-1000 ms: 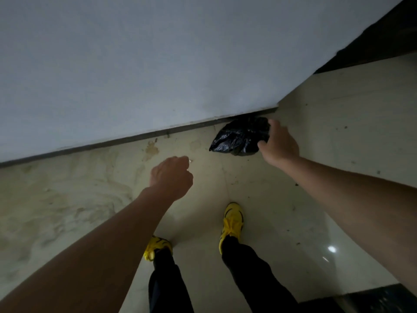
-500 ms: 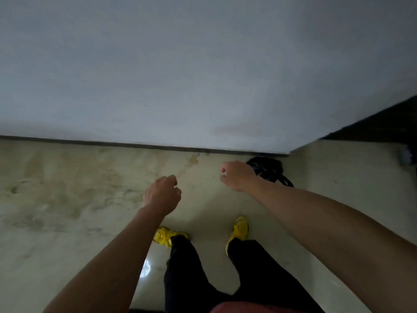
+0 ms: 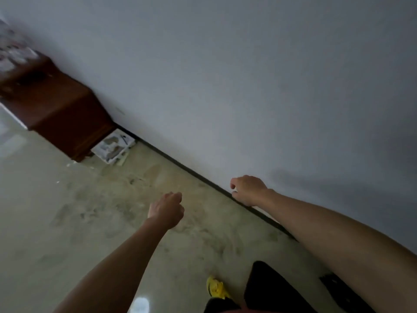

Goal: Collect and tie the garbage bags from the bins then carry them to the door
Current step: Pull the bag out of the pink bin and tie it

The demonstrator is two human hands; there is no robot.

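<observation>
The left hand [image 3: 165, 208] is balled in a fist above the floor [image 3: 67, 222], the right hand [image 3: 248, 190] at its three o'clock has curled fingers that may pinch something, I cannot tell, and what may be the garbage bag [image 3: 338, 288] lies at its five o'clock.

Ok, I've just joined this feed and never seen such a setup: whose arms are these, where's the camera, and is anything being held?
There is no machine: a person works bare-handed, and the one picture comes from a camera on their head, looking forward and down. The left hand and right hand reach out with fingers curled; neither visibly holds anything. Below are a yellow shoe and the pale floor. By the grey wall stands a brown wooden cabinet with a white box beside it.
</observation>
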